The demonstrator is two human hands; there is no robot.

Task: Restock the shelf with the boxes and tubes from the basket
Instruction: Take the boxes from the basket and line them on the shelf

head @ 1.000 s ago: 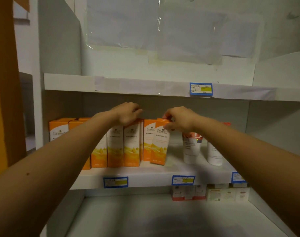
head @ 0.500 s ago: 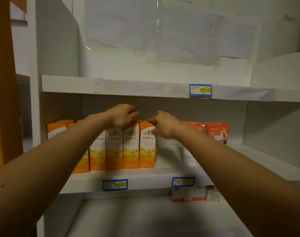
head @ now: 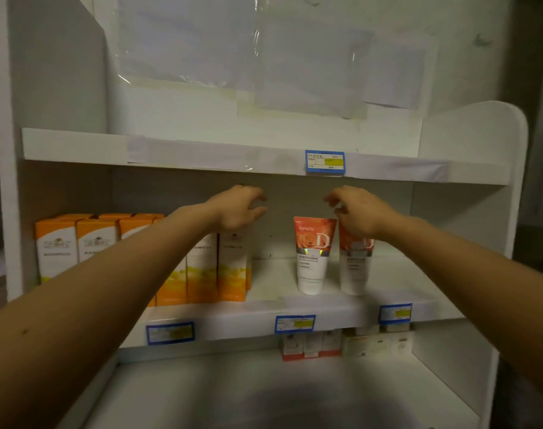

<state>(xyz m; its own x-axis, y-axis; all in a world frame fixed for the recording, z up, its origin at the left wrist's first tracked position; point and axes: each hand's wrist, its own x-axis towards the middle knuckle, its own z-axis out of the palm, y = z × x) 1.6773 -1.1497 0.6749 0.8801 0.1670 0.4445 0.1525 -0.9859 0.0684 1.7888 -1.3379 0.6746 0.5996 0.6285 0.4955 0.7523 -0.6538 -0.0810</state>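
A row of orange and white boxes (head: pixel 229 267) stands upright on the left half of the middle shelf (head: pixel 341 308). Two orange and white tubes (head: pixel 313 255) stand cap-down to their right, with a gap between boxes and tubes. My left hand (head: pixel 237 209) hovers just above the rightmost box, fingers loosely curled and holding nothing. My right hand (head: pixel 355 210) hangs above the right tube (head: pixel 355 267), covering its top, fingers relaxed and empty. The basket is out of view.
The upper shelf (head: pixel 202 153) carries a blue price tag (head: pixel 325 162) on its front edge. Small boxes (head: pixel 310 345) sit at the back of the lowest shelf (head: pixel 264 394). White side panels (head: pixel 474 150) close the unit on both sides.
Both hands have let go of the boxes and lifted off them. My right hand moved right, to above the tubes. The last box now stands straight in the row.
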